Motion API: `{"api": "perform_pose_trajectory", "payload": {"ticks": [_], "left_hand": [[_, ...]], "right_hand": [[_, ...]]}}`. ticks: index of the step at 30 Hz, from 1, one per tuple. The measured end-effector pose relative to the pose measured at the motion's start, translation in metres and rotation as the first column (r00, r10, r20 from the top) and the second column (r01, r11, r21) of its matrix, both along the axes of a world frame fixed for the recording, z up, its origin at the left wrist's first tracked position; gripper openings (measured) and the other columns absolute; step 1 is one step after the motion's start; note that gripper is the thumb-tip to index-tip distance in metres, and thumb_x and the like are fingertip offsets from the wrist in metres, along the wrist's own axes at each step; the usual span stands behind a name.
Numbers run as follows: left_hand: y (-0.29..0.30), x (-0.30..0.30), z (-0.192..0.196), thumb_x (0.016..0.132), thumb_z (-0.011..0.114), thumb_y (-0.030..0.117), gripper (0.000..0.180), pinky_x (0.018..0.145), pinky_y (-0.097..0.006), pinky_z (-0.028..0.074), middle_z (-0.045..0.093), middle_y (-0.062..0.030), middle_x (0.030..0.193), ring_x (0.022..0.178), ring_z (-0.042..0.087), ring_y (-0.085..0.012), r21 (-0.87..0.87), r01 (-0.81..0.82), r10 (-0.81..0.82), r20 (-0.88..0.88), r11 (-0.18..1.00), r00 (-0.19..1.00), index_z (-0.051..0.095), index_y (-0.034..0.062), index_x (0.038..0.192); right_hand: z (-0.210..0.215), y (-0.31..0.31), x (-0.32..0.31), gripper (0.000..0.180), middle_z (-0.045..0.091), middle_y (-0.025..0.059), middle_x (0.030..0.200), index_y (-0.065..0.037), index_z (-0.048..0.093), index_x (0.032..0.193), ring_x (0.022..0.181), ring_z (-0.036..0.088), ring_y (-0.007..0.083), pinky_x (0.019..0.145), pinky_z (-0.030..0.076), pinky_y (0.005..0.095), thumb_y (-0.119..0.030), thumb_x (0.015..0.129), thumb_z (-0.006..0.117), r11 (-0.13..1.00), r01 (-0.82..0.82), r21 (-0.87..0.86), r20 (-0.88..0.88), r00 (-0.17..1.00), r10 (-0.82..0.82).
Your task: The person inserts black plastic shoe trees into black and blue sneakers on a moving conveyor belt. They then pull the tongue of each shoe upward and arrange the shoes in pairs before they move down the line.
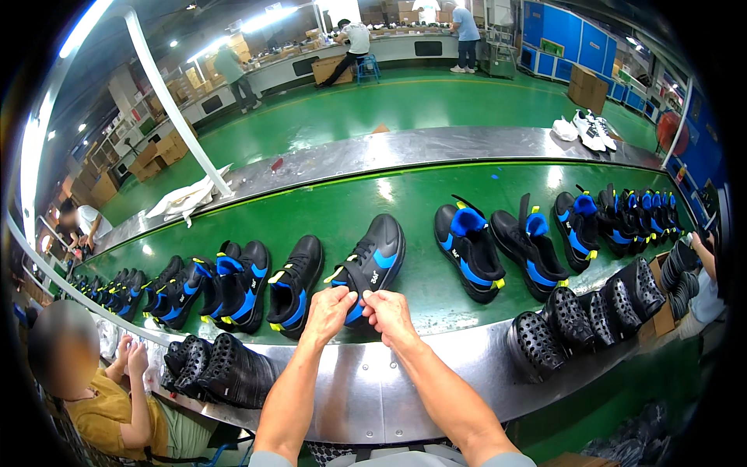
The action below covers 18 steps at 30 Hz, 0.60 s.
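Black-and-blue sneaker (371,265) lies on the green conveyor belt (405,198) at its near edge, heel toward the person, so the opening is within easy reach. Both hands pinch its heel end: the left hand (329,309) and the right hand (387,311) meet fingertip to fingertip, closed on the collar. Matching sneakers (233,284) line the near edge to either side. Stacked black perforated insoles (580,315) rest on the steel ledge (366,389), handy to the right.

Green factory floor (405,101), ceiling strip lights (268,17), blue cabinets (572,35), stacked cartons (159,152).
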<state>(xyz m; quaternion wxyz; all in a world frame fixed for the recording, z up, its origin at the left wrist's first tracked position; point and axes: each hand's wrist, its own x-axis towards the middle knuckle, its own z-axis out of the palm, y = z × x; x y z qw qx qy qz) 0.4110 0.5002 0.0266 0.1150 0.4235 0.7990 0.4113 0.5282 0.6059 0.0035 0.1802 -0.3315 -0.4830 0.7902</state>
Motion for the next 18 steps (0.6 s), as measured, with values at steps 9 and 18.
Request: {"api": "perform_pose_trajectory", "payload": {"ticks": [9, 18], "left_hand": [[0.029, 0.032, 0.007, 0.091, 0.065, 0.022, 0.02, 0.076, -0.048, 0.045, 0.067, -0.0151, 0.075, 0.082, 0.062, -0.0364, -0.126, -0.122, 0.042, -0.504, 0.985, 0.862, 0.067, 0.0043, 0.082], [-0.059, -0.052, 0.032, 0.078, 0.076, 0.034, 0.087, 0.105, -0.054, 0.044, 0.049, -0.0259, 0.144, 0.128, 0.05, -0.0491, -0.442, -0.626, 0.573, -0.266, 0.642, 0.775, 0.034, 0.0216, 0.153]], "right_hand": [[-0.025, 0.027, 0.012, 0.049, 0.061, 0.0054, 0.063, -0.005, 0.064, 0.076, 0.051, 0.056, 0.0204, 0.044, 0.041, 0.0348, -0.049, 0.097, 0.06, 0.971, -0.222, -0.089, 0.252, 0.938, 0.237], [-0.002, 0.01, -0.017, 0.065, 0.055, 0.0279, 0.123, 0.004, 0.048, 0.134, 0.114, 0.059, 0.0454, 0.098, 0.05, 0.0507, -0.031, 0.084, 0.07, 0.598, -0.252, 0.761, 0.373, 0.924, -0.086]]}}
